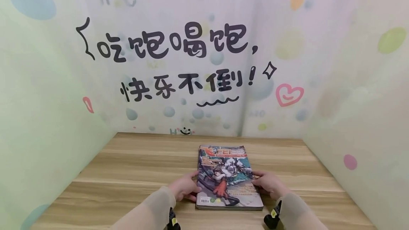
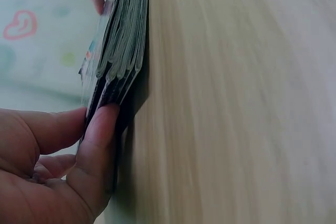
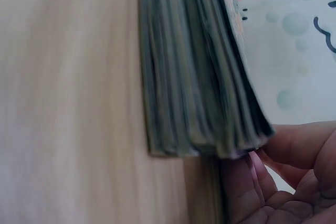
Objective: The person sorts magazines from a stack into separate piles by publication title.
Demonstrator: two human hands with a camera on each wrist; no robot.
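Paper, printed and glossy on top, fills the gap between the two hands: a stack of magazines lies cover up, to the right of the left fingers and to the left of the right fingers. Whether its whole underside meets the wood-grain tabletop I cannot tell.

The left hand has its fingers bent in at the near left part of the stack, pinching its edge. Several rounded, folded spines sit right at those fingertips (the wrist camera sees them turned on their side). The right hand grips the opposite edge, one digit against the top corner and others lower down the side; layered page edges run away from those fingertips toward the other hand.

Close to the left fingertips, the top cover carries a white barcode. Farther from both sets of fingers come a drawn figure with a red-orange hand, then orange title lettering along the far end.

Behind the fingers, at each wrist, is a black strap with a yellow patch, one on the left and one on the right, beside pale sleeves. Well beyond the fingertips, past the table's far edge, a pale backdrop bears large black Chinese characters and a pink heart.
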